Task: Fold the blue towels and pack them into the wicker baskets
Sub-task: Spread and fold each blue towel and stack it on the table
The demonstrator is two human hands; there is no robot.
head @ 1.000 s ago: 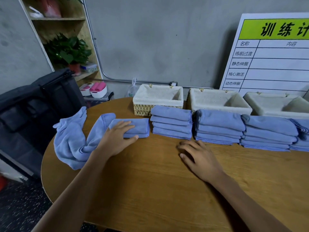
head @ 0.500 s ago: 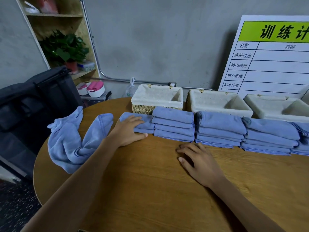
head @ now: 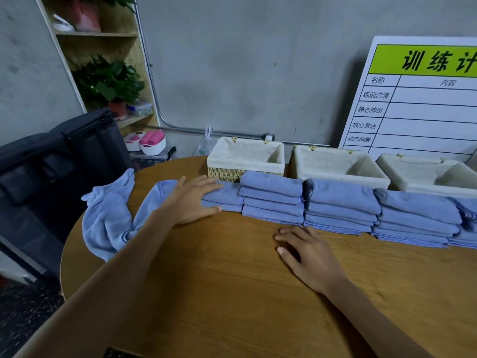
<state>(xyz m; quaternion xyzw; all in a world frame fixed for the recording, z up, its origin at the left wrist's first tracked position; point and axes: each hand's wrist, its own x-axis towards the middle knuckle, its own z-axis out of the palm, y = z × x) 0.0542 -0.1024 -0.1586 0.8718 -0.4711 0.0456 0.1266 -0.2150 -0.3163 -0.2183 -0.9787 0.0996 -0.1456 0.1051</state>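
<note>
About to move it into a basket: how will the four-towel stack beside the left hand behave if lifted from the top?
The four-towel stack is loose folded cloth, so probably only the top towel lifts. The layers would likely sag and unfold unless gripped from underneath. It looks light and should slide on the wooden table without tipping.

1. Two bare forearms reach in from the bottom edge over the round wooden table (head: 232, 293); no sleeve shows on either.
2. The left hand (head: 192, 200), toward the table's left side, wears no glove, ring or watch.
3. The right hand (head: 307, 254), nearer the table's middle, is likewise uncovered, with short, plain fingernails showing.
</note>
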